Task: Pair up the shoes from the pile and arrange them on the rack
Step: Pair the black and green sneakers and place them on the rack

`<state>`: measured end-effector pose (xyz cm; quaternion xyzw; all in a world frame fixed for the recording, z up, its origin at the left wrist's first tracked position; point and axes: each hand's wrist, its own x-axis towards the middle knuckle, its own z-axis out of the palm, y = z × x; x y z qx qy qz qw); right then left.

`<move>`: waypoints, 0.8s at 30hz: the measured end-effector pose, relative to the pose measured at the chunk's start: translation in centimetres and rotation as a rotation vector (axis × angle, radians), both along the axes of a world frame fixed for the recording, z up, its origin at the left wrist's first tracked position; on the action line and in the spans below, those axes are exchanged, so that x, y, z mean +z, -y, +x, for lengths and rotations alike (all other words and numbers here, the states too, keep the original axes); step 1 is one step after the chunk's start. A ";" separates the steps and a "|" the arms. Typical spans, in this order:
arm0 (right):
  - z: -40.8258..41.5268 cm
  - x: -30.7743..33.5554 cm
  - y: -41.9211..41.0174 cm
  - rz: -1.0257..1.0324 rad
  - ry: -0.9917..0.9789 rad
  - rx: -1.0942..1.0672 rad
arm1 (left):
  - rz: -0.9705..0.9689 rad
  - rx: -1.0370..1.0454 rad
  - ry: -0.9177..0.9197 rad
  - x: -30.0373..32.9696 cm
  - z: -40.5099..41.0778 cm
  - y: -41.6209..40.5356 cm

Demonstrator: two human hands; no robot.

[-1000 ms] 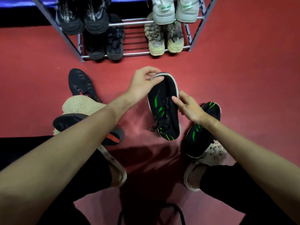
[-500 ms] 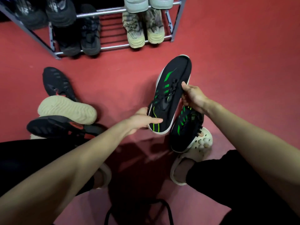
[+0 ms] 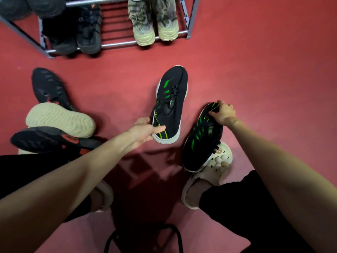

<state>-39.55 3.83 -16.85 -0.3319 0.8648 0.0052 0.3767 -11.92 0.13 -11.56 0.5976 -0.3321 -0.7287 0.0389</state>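
My left hand [image 3: 145, 131] grips the heel of a black shoe with green stripes [image 3: 170, 103], toe pointing toward the rack. My right hand [image 3: 223, 113] is closed on the toe end of the matching black and green shoe [image 3: 201, 141], which leans on my right foot's white clog [image 3: 218, 161]. The metal shoe rack [image 3: 116, 43] stands at the top, holding a beige camouflage pair [image 3: 155, 24] on the right and dark shoes [image 3: 87, 28] on the left.
On the red floor at my left lie a black shoe [image 3: 48, 88], an upturned cream-soled shoe [image 3: 60, 119] and a black shoe with orange sole marks [image 3: 45, 139]. A black stool frame [image 3: 144, 238] shows at the bottom between my legs.
My right hand let go of the first green-striped shoe and took hold of the second one by my right foot. My left hand shifted to the first shoe's heel.
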 end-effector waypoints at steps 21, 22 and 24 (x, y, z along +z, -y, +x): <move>7.8 7.9 5.2 -0.676 -0.016 -0.545 | -0.186 0.229 0.094 4.8 6.6 3.3; 8.1 7.7 5.0 -0.651 0.041 -0.584 | -0.195 0.228 0.101 4.9 7.0 3.4; 9.0 7.3 4.3 -0.569 0.175 -0.637 | -0.201 0.231 0.099 5.0 7.6 3.5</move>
